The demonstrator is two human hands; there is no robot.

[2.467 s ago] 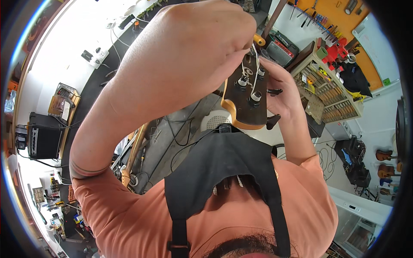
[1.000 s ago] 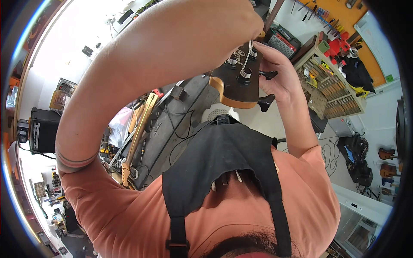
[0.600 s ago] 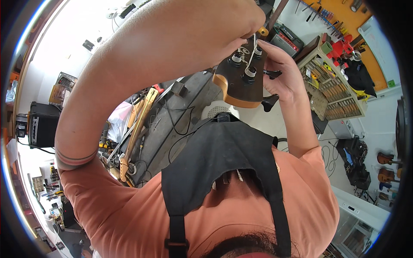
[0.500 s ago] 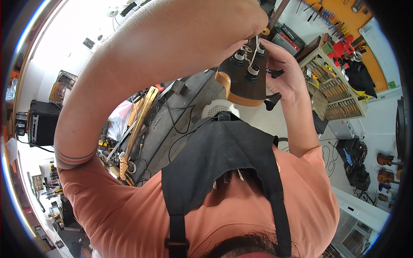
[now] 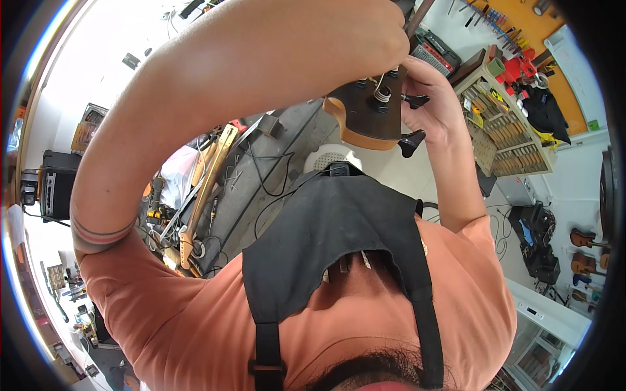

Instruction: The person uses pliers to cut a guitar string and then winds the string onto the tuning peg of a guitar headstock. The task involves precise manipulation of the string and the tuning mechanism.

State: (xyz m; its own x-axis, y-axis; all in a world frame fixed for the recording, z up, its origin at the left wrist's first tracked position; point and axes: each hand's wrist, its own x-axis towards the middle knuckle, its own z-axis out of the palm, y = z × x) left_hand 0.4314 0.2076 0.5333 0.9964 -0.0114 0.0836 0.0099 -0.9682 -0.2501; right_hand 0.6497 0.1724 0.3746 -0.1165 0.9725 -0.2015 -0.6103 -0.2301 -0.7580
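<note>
The dark-faced headstock (image 5: 366, 117) of a bass guitar, with a pale wooden edge, is held up in front of my chest. A silver string is wound around its near tuning post (image 5: 382, 95). Two black tuning keys (image 5: 411, 143) stick out on its right side. My left hand (image 5: 375, 29) reaches over the headstock with its fingers curled, and its back hides the fingertips and the farther posts. My right hand (image 5: 429, 98) wraps the right side of the headstock beside the keys, its fingertips partly hidden behind my left hand.
On the grey bench (image 5: 261, 163) at left lie a loose guitar neck (image 5: 207, 189), cables and hand tools. A white stool (image 5: 332, 155) stands below the headstock. At right is a rack of wooden-handled files (image 5: 512, 130), with an amplifier (image 5: 433, 55) behind. A black amplifier (image 5: 59, 186) sits far left.
The headstock has shifted slightly up and left. My left hand has come nearer over it, now covering posts and string that showed before. My right hand stays at its side.
</note>
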